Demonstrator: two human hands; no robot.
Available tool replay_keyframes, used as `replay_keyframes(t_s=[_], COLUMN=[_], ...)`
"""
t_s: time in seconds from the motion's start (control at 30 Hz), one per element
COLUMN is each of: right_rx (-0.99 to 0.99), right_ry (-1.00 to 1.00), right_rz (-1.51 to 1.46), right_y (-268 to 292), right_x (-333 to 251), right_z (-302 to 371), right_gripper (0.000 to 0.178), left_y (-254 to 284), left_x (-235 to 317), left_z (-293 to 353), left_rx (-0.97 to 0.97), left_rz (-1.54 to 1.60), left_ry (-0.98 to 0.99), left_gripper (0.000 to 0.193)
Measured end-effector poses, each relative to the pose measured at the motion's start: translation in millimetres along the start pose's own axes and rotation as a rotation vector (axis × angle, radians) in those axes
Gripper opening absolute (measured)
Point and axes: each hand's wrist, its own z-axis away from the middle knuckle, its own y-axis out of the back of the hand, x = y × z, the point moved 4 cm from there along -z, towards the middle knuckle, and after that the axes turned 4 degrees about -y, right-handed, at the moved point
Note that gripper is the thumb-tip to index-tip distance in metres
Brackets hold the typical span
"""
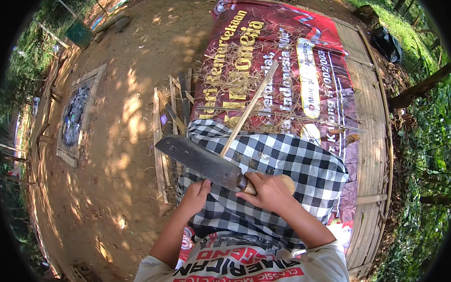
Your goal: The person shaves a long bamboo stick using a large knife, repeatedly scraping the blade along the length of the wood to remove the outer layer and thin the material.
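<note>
In the head view, the only one, the right hand (269, 192) is wrapped about the wooden handle of a broad dark-bladed knife (202, 162), whose blade slants toward the upper left, over the person's lap; the left hand (197, 194) is narrow, its fingers drawn together just by the blade's near edge; a slim pale stick (252, 104) runs from above the banner down behind the blade, in line with those fingers, but the blade covers its lower part and I cannot tell whether they grip it; beneath lies a black-and-white checked cloth (304, 166), spread across the lap and flecked with small scraps; beyond it a dark red printed banner (333, 40) covers most of a bamboo platform (372, 171) and bears a loose scatter of thin, curly shavings (243, 57); wood strips (159, 143) stand or lean by the platform's left side; as for containers, on the earth floor (120, 162) at left a low rectangular wooden frame (97, 79) holds grey and whitish ash (76, 113); a green box-like container (79, 34) is near the upper left, its contents too small to tell; a black plastic bag (387, 46) lies at upper right, its inside hidden.
</note>
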Motion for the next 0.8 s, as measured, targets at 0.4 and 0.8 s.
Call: replay_keyframes(t_s=[0.4, 0.8], right_rx=[-0.052, -0.059], right_ry=[0.237, 0.304], right_rz=[0.253, 0.385], right_y=[-48, -20], right_x=[36, 54], right_z=[-54, -58], right_gripper=[0.05, 0.045], left_y=[-1, 3], left_x=[-58, -23], left_z=[-13, -15], left_rx=[0.015, 0.009], left_rz=[0.151, 0.008], left_ry=[0.168, 0.004], left_gripper=[0.053, 0.05])
